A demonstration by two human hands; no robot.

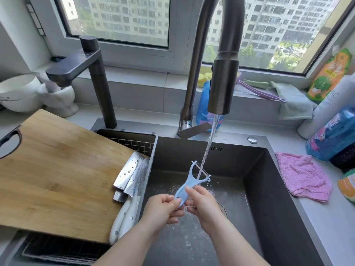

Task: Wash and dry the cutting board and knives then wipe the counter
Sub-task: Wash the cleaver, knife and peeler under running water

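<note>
Over the dark sink [259, 181], both hands hold a pale blue peeler [185, 189] under the water [208, 146] running from the tall tap [221, 83]. The left hand [161, 208] has its fingers [173, 204] curled round the bottom end of the handle. The right hand [203, 205] pinches the handle a little higher up, its fingers [192, 191] closed on it. The peeler tilts up and away from the person, and the stream strikes its blade at the top.

The wooden cutting board [57, 169] lies to the left of the sink, on top of a dark wire rack [63, 252], with its cut-out grip at the far left. Two knives [130, 179] with white handles lie one over the other along the board's right edge, just beside the sink wall. Their blades point away from the person and are beaded with drops.

A pink cloth [303, 177] lies crumpled on the table [330, 227] right of the sink, touching its rim. Behind it stands a blue bottle [330, 135]. A pale green cloth [294, 104] hangs off the window sill, and a second, square tap [92, 73] stands at the sink's back left corner. A white bowl [17, 93] sits at the far left
</note>
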